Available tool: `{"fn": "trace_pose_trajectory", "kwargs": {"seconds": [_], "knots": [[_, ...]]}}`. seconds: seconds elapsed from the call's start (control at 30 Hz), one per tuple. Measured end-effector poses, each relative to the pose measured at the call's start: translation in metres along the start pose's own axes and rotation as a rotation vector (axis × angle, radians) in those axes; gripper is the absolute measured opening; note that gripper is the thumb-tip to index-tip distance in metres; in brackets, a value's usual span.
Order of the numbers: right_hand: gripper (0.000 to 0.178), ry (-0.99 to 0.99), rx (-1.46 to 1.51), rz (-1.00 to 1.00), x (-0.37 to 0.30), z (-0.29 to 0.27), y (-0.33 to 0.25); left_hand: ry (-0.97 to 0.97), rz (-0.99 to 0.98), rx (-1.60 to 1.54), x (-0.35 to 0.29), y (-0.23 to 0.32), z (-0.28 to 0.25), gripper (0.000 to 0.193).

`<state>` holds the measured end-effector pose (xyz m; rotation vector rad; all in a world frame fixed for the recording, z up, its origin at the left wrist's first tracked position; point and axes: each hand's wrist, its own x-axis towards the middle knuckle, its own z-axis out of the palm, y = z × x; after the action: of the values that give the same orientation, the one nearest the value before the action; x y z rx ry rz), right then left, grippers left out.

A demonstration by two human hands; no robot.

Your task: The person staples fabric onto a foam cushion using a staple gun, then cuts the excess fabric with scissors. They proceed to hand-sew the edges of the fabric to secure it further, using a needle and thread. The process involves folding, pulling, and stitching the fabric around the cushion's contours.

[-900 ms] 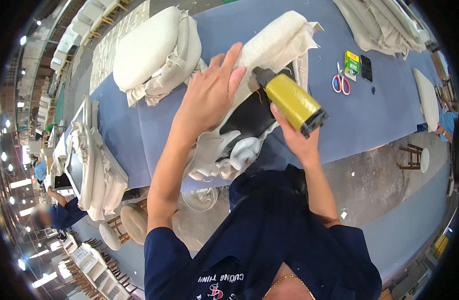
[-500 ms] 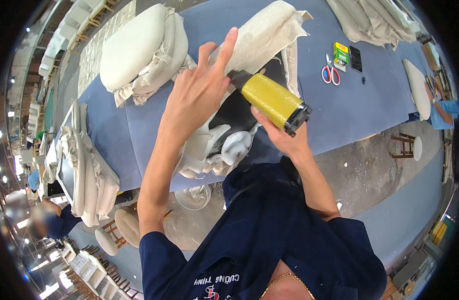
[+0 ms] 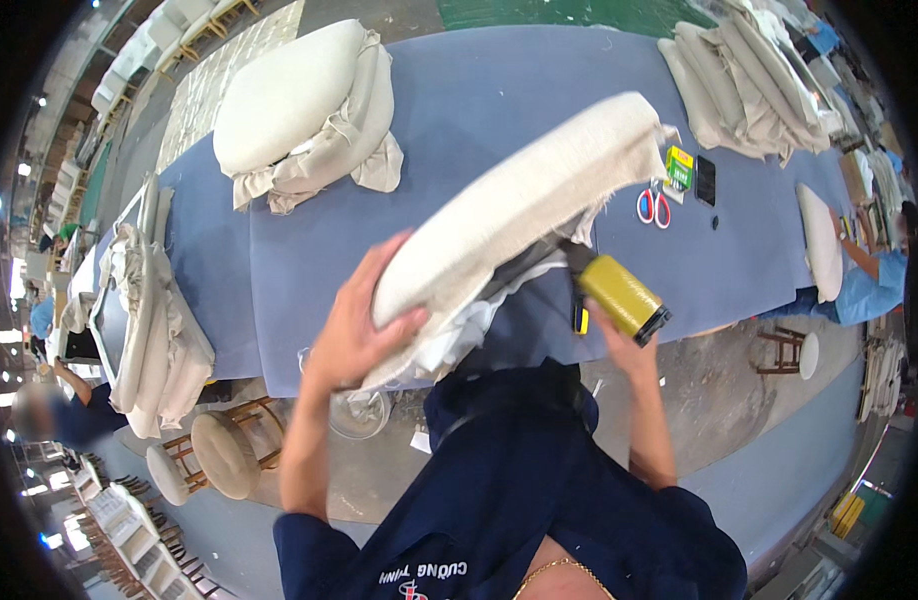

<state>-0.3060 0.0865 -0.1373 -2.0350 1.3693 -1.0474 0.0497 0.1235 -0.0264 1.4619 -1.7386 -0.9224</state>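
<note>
Cream seat cushion stands tipped on its side, running diagonally across the near middle of the blue table, its padded face turned to the far left and its frayed fabric edge and dark underside toward the person. Its near end reaches the table's front edge; its far end comes just beside the scissors and the green-and-yellow box, so room is tight there. Between the cushion and the cushion stack at the left, and beyond toward the far edge, a broad stretch of blue surface shows.

The left hand is partly curled around the near end, thumb on the person's side, fingers on the other. The right hand is closed around a yellow-bodied tool, whose dark nose points at the underside; whether it touches, I cannot tell.

A black phone lies next to the box, and a second cream stack fills the far right. Loose covers and frames lean at the left end. Below the table are a bucket and a round stool. One co-worker in light blue sits at the right, near another cushion; another person in dark clothing is at the left.
</note>
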Motion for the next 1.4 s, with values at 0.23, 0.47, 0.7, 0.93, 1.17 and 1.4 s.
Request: {"fn": "trace_pose_trajectory", "kwargs": {"seconds": [0.23, 0.47, 0.7, 0.93, 1.17, 1.4], "knots": [[0.044, -0.075, -0.193, 0.414, -0.023, -0.031, 0.206, 0.409, -0.093, -0.223, -0.071, -0.022, 0.050, 0.072], [0.056, 0.245, 0.539, 0.483, 0.055, -0.056, 0.136, 0.488, -0.782, -0.858, -0.134, -0.152, 0.107, 0.071], [0.043, 0.235, 0.730, 0.191, 0.081, -0.103, -0.004, 0.209, -1.166, -1.278, -0.086, -0.081, 0.136, 0.059], [0.041, 0.052, 0.932, 0.064, 0.106, -0.084, -0.052, 0.555, -0.910, -1.153, -0.095, -0.005, 0.150, 0.068], [0.047, -0.050, 1.550, 0.411, 0.175, 0.023, 0.005, 0.930, -0.716, -1.001, -0.175, -0.126, 0.194, 0.068], [0.053, -0.156, 0.495, 0.535, 0.025, 0.147, 0.158, 0.408, -0.973, -0.519, -0.288, -0.139, 0.308, 0.043]]}}
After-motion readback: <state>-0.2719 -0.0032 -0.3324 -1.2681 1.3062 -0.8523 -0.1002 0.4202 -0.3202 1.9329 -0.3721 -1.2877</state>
